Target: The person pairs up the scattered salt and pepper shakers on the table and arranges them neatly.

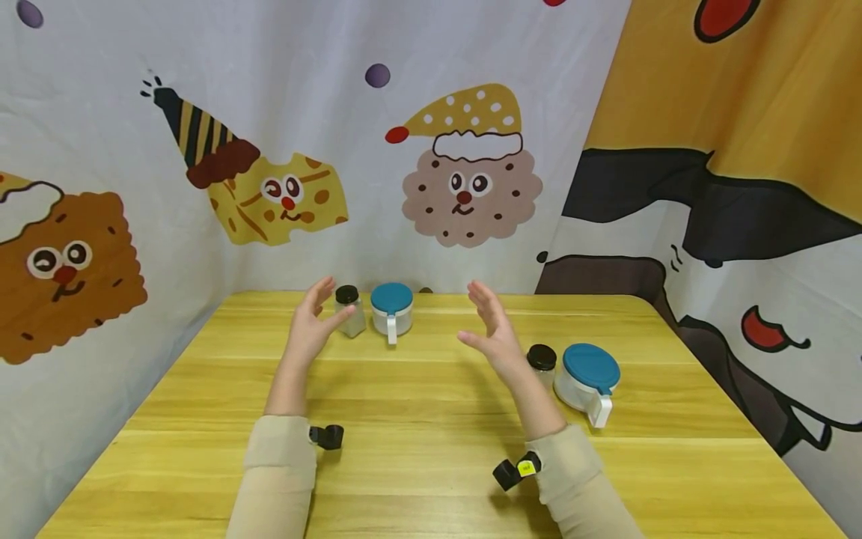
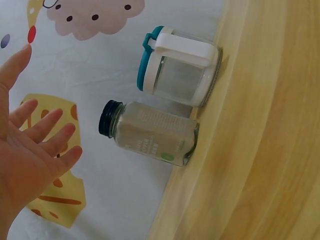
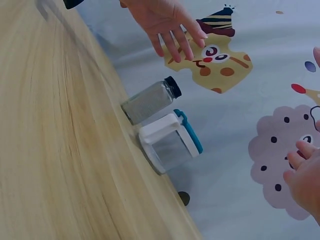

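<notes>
My left hand (image 1: 310, 323) is raised over the table with fingers spread and holds nothing. Behind it stands a glass bottle with a black cap (image 2: 152, 131), filled with something pale. To that bottle's right is a clear jar with a blue lid and white handle (image 2: 177, 65). My right hand (image 1: 494, 333), also raised and holding nothing, has its thumb apart from its fingers. Just right of its wrist are a second black-capped bottle (image 1: 542, 358), partly hidden by the forearm, and a second blue-lidded jar (image 1: 587, 380) with its handle toward me.
The wooden table (image 1: 404, 464) reaches back to a cartoon-printed curtain (image 1: 377, 187) that also runs along both sides. A small black camera sits on each sleeve cuff, the left camera (image 1: 328, 436) and the right camera (image 1: 508, 474).
</notes>
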`<state>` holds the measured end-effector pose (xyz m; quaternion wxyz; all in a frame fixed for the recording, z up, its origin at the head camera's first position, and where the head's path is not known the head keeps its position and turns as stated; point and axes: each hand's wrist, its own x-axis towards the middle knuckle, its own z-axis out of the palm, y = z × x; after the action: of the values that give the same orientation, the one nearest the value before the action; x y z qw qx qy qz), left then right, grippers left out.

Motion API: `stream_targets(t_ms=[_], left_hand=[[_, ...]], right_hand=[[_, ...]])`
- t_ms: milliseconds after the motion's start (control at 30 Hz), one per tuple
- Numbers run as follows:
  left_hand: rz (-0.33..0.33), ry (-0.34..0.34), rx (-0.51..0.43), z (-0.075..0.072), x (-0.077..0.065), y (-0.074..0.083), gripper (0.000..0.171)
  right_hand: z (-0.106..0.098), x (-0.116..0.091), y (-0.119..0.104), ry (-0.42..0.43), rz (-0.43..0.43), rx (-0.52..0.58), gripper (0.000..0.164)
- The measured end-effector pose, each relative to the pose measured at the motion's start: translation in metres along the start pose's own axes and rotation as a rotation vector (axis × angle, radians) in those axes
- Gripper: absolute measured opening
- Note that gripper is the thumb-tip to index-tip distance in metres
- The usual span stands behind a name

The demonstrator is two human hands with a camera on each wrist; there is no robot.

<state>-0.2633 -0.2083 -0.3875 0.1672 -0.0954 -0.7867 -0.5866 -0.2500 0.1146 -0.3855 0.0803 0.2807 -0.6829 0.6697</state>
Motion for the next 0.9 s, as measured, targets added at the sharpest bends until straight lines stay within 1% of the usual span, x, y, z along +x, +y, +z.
stream_targets(t_ms=[100,267,400,533,633,700,800,900], left_hand=[[-0.014,-0.001,-0.003,0.001,0.001,-0.004,0.075],[-0.034,0.005,-0.001,0.001,0.002,-0.01,0.075],[-0.058,0.024,-0.008,0.001,0.004,-0.015,0.076],[-0.082,0.045,-0.005,0.001,0.006,-0.019,0.075],[-0.083,0.054,0.005,0.002,0.009,-0.023,0.074],[-0.08,0.058,0.016,0.003,0.011,-0.026,0.074],[-0.086,0.063,0.028,0.004,0.013,-0.03,0.074],[-0.096,0.069,0.033,0.005,0.016,-0.033,0.073]], right_hand=[[0.002,0.001,0.003,0.005,0.027,-0.001,0.096],[0.004,0.003,0.008,0.015,0.058,-0.007,0.084],[0.007,0.006,0.009,0.019,0.088,-0.019,0.082],[0.013,0.008,-0.005,0.022,0.116,-0.031,0.083],[0.019,0.009,-0.014,0.04,0.132,-0.055,0.083],[0.022,0.011,-0.014,0.049,0.14,-0.068,0.083],[0.026,0.013,-0.009,0.051,0.156,-0.083,0.085],[0.028,0.017,0.008,0.058,0.171,-0.098,0.087]])
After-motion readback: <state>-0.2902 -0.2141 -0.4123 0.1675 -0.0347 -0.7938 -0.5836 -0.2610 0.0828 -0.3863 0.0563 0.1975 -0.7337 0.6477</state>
